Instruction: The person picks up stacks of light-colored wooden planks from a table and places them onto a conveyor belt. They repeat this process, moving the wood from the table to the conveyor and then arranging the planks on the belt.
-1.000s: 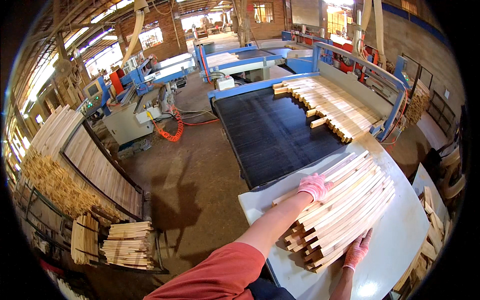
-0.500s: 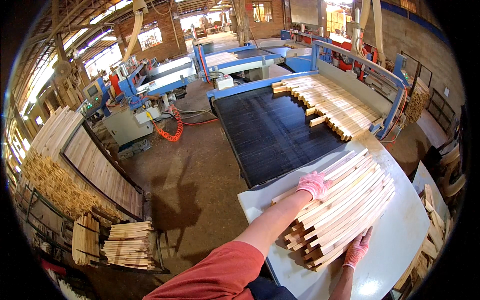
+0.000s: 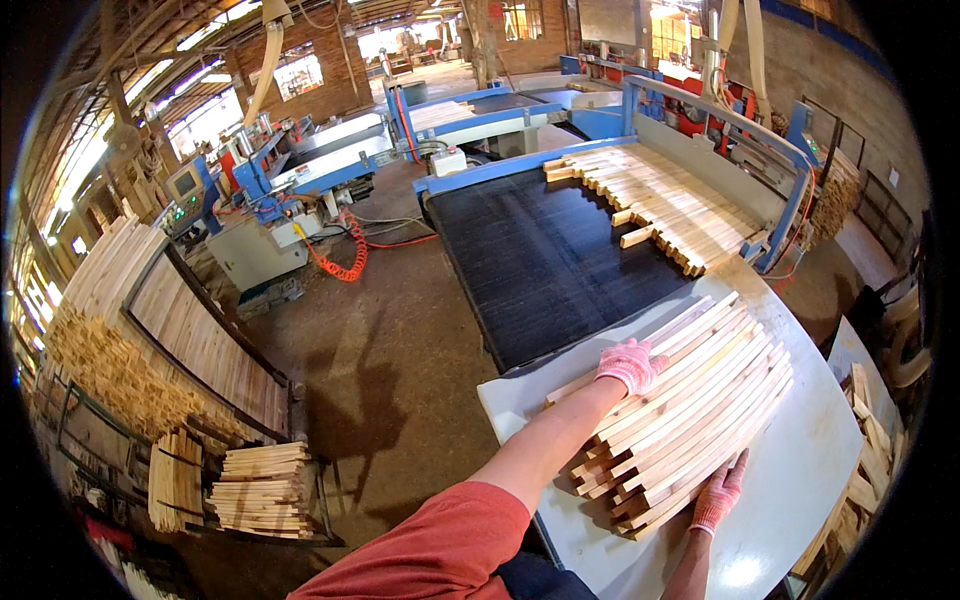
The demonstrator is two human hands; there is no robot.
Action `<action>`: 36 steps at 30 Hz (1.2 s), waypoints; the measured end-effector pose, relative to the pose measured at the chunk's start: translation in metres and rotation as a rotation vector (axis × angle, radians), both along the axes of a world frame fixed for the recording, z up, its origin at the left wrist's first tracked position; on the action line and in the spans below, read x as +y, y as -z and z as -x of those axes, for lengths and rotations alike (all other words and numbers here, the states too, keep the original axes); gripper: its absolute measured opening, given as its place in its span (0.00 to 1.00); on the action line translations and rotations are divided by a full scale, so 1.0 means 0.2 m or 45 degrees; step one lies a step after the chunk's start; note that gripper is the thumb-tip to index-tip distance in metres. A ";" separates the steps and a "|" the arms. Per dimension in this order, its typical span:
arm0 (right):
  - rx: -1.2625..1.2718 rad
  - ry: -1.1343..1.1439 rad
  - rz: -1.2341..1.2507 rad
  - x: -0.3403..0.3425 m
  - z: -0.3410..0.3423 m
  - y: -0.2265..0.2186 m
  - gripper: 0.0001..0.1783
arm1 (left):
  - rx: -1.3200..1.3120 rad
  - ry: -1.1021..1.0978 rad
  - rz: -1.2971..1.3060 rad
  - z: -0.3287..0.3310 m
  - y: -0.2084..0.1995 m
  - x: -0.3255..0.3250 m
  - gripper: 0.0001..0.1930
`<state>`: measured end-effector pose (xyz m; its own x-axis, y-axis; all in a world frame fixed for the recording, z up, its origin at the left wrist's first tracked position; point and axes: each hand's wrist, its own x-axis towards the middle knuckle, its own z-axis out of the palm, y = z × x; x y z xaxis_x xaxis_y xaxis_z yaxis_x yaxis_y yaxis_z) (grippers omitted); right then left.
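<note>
Loose wooden strips [image 3: 695,410] lie side by side in a bundle on the pale worktable [image 3: 790,480], their near ends uneven. My left hand [image 3: 630,366], in a pink-and-white knit glove, reaches across and is closed over strips at the bundle's left side; its fingertips are partly hidden. My right hand [image 3: 720,495], gloved the same way, rests along the bundle's right edge with fingers stretched out against the outermost strip.
Beyond the worktable lies a black conveyor belt [image 3: 540,260] carrying a row of strips [image 3: 670,205] beside a blue machine frame [image 3: 720,105]. Stacked wood [image 3: 190,340] stands at left, with smaller piles [image 3: 262,490] below. Scrap wood [image 3: 865,460] lies at right.
Almost nothing differs. Both hands stay in the same places on the bundle, and the whole view has shifted very slightly.
</note>
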<state>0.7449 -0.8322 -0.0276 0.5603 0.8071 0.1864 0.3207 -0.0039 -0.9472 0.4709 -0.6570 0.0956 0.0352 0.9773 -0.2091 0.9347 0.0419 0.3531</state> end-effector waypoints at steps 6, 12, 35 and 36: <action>0.086 0.060 -0.082 0.00 -0.02 0.04 0.31 | 0.031 0.077 0.046 -0.06 -0.02 0.03 0.40; -0.231 0.113 0.142 -0.03 0.01 0.01 0.34 | 0.056 0.067 -0.006 0.02 0.09 0.06 0.42; 0.201 0.508 0.280 -1.43 0.46 -0.14 0.32 | -1.301 0.783 -0.104 -0.28 0.15 0.10 0.29; 0.317 0.566 0.327 -1.56 0.51 -0.21 0.32 | -1.522 0.825 0.246 -0.32 0.08 -0.09 0.28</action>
